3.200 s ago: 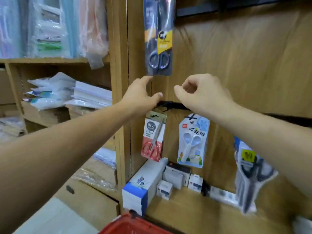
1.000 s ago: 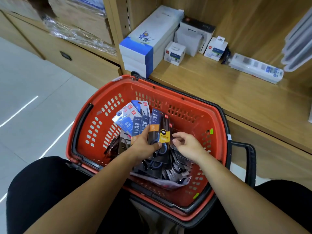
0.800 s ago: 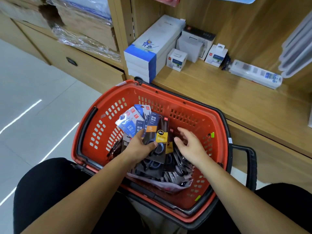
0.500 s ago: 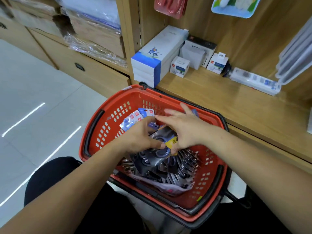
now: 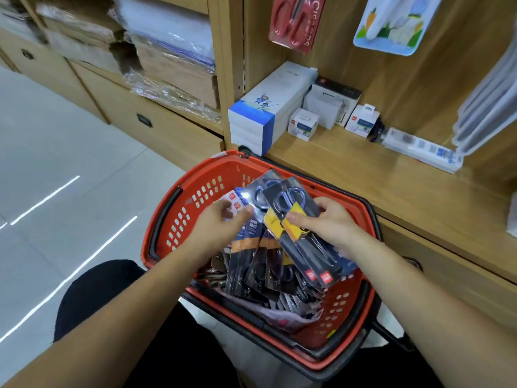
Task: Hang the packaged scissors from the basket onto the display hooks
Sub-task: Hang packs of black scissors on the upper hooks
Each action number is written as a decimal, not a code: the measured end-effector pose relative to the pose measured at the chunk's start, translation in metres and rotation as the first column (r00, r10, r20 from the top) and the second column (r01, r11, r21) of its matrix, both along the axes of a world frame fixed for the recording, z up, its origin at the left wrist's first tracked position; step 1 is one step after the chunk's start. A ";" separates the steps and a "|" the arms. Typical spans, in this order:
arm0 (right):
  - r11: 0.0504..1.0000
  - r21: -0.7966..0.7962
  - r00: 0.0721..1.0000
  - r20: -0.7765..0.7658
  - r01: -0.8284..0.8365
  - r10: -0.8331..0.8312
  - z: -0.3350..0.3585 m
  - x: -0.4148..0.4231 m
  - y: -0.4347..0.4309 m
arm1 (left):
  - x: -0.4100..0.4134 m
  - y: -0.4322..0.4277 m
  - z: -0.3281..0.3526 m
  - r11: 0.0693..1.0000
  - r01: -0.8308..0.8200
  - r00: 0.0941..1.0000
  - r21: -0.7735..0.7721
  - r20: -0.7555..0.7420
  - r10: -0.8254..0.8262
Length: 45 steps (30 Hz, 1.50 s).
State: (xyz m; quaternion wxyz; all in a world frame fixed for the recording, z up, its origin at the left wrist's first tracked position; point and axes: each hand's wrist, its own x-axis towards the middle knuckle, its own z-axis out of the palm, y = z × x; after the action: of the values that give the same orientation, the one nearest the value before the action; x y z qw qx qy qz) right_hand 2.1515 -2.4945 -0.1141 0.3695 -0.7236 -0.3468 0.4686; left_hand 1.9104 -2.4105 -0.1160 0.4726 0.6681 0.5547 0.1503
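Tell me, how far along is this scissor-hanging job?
Early on, it seems. A red pack and a light-blue pack hang on the panel. The right hand grips two dark packs; the left hand touches blue packs. A pile is left in the basket.

Bare forearms, black trousers
The left hand (image 5: 221, 223) and right hand (image 5: 328, 224) lead back along bare forearms; plain black fabric trousers (image 5: 96, 292) cover both legs below.
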 end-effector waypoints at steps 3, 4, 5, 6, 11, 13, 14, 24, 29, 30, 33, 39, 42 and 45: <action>0.987 0.062 0.980 -0.145 0.146 -0.136 0.001 -0.025 0.002 | 0.016 -0.037 -0.016 0.944 0.091 0.974 -0.319 0.224 -0.018; 0.987 0.055 0.973 -0.181 0.153 -0.141 0.002 -0.034 0.003 | 0.023 -0.046 -0.021 0.939 0.116 0.961 -0.324 0.276 -0.024; 0.988 0.037 0.972 -0.188 0.150 -0.141 0.002 -0.042 0.003 | 0.028 -0.051 -0.029 0.946 0.110 0.956 -0.305 0.294 -0.016; 0.989 0.006 0.972 -0.183 0.150 -0.146 0.003 -0.049 0.003 | 0.031 -0.053 -0.033 0.950 0.105 0.953 -0.293 0.302 -0.012; 0.966 -0.159 0.895 -0.371 0.202 -0.248 -0.006 -0.063 -0.007 | 0.030 -0.049 -0.025 0.943 0.243 0.901 -0.229 0.414 -0.131; 0.976 -0.171 0.958 -0.230 0.134 -0.171 -0.010 -0.058 -0.012 | 0.025 -0.045 -0.021 0.946 0.273 0.910 -0.174 0.365 -0.195; 0.984 -0.163 0.996 -0.039 0.078 -0.085 -0.012 -0.051 -0.015 | 0.022 -0.042 -0.015 0.946 0.278 0.918 -0.165 0.334 -0.212; 0.617 -0.409 0.058 0.802 -0.672 0.595 0.035 -0.005 0.013 | 0.012 -0.007 0.032 0.891 0.446 0.882 -0.086 0.210 -0.421; 0.864 -0.045 0.772 0.426 -0.502 0.471 0.030 -0.005 0.009 | 0.003 0.017 0.056 0.986 0.080 0.965 0.148 0.235 -0.114; 0.899 0.025 0.846 0.350 -0.437 0.401 0.031 -0.008 0.007 | 0.003 0.019 0.055 0.987 -0.025 0.953 0.159 0.302 -0.025; 0.965 0.181 0.981 0.070 -0.191 0.181 0.041 -0.015 0.006 | 0.005 0.009 0.047 0.982 -0.183 0.903 0.039 0.402 0.152; 0.965 0.223 0.964 -0.254 0.136 -0.077 0.066 -0.018 0.009 | 0.038 -0.034 0.040 0.924 0.133 0.811 -0.359 0.575 0.107; 0.956 0.239 0.955 -0.280 0.170 -0.100 0.082 -0.018 0.006 | 0.050 -0.036 0.054 0.952 0.061 0.808 -0.300 0.574 0.129; 0.947 0.262 0.949 -0.298 0.188 -0.106 0.099 -0.013 0.000 | 0.058 -0.039 0.078 0.932 0.090 0.747 -0.352 0.643 0.170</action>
State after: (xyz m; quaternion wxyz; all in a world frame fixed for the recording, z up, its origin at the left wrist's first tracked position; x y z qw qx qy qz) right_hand 2.1389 -2.4945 -0.0151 0.5500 -0.6128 -0.3001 0.4816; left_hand 1.9679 -2.4496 -0.0379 0.7494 0.4601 0.3825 0.2835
